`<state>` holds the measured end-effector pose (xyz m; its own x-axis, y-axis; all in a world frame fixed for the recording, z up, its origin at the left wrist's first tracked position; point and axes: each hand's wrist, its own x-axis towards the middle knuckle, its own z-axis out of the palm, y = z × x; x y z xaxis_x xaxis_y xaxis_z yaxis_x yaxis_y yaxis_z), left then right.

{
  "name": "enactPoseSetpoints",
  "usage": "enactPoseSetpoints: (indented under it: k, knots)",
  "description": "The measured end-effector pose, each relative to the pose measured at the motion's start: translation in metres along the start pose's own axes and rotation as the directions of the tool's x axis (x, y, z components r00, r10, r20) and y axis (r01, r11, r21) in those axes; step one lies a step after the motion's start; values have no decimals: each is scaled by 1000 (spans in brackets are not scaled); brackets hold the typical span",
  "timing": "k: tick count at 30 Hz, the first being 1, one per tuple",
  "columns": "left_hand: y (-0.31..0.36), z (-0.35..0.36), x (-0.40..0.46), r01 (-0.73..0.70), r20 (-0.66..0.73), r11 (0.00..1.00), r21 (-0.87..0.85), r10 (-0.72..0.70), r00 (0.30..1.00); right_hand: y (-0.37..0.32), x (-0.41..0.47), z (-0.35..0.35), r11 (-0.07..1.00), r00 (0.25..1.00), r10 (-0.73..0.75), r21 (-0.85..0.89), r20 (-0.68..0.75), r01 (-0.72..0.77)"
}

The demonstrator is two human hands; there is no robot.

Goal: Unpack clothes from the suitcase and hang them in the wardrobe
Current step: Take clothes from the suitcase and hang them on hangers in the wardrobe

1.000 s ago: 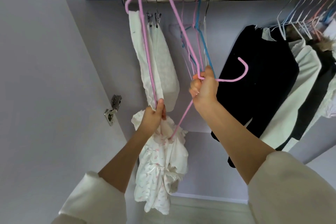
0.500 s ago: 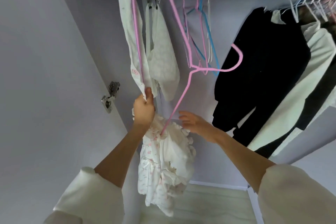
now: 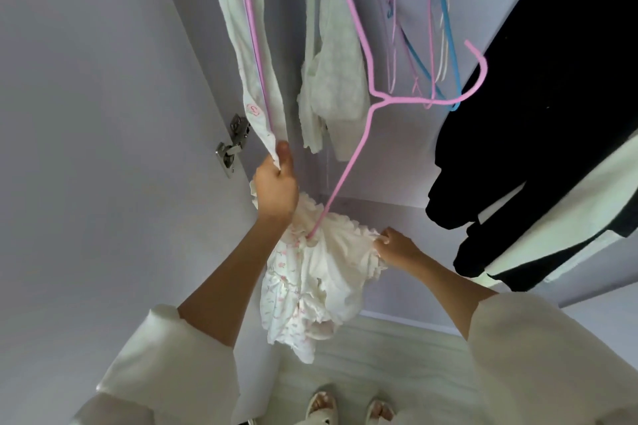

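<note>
Two hands busy inside the wardrobe [image 3: 103, 79], black clothes [image 3: 538, 107] hanging off to the right, white dress [image 3: 321, 283] bunched low on a pink hanger [image 3: 366, 79], left hand [image 3: 276, 186] gripping its fabric up top, right hand [image 3: 397, 247] pinching the dress edge.

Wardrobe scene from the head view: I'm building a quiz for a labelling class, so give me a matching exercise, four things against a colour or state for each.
Things:
1. held hanger
2. garment on the right
3. right hand
4. door hinge

Colours or states:
A. black
B. pinching white fabric
C. silver metal
D. pink

Pairs: 1-D, 2-A, 3-B, 4-C
</note>
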<state>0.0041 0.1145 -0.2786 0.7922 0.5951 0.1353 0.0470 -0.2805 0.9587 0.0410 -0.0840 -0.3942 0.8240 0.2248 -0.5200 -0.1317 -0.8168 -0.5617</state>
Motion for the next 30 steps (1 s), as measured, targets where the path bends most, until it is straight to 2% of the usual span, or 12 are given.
enactPoseSetpoints:
  k: [3, 5, 6, 10, 14, 18, 20, 21, 23, 25, 26, 30]
  knots:
    - [-1, 1, -2, 22, -6, 1000, -4, -22, 1000, 2, -3, -12, 955, 997, 23, 298, -73, 0]
    - [1, 4, -4, 23, -17, 1000, 3, -23, 1000, -5, -9, -21, 817, 999, 33, 577, -10, -21]
    - [3, 5, -4, 22, -26, 1000, -2, -22, 999, -8, -12, -26, 760, 999, 24, 649, 24, -34]
    - [8, 7, 2, 12, -63, 1000, -28, -14, 998, -10, -21, -42, 770, 998, 35, 635, 51, -60]
    - [12, 10, 1, -2, -57, 1000, 0, 2, 998, -12, -32, -51, 816, 997, -53, 573, -53, 74]
    - [16, 13, -2, 13, -65, 1000, 16, -12, 998, -11, -26, -51, 638, 998, 49, 770, -31, -7]
    - [18, 14, -1, 19, -74, 1000, 25, -17, 997, -12, -27, -56, 636, 995, 60, 765, 76, -97]
    - [18, 15, -1, 25, -80, 999, 25, -23, 997, -13, -29, -59, 623, 984, 43, 765, 173, -161]
    - [17, 17, -1, 41, -87, 999, -12, -42, 995, -21, -34, -70, 503, 942, -85, 830, 325, -241]
    - [17, 20, -2, 71, -94, 994, -80, -78, 992, -29, -36, -76, 402, 921, -214, 889, 324, -220]
    - [19, 22, -3, 89, -92, 990, -113, -100, 991, -33, -37, -77, 421, 919, -256, 890, 300, -173]
    - [30, 29, -7, 94, -48, 976, -196, -106, 993, -48, -37, -60, 702, 937, -304, 705, 171, 99]
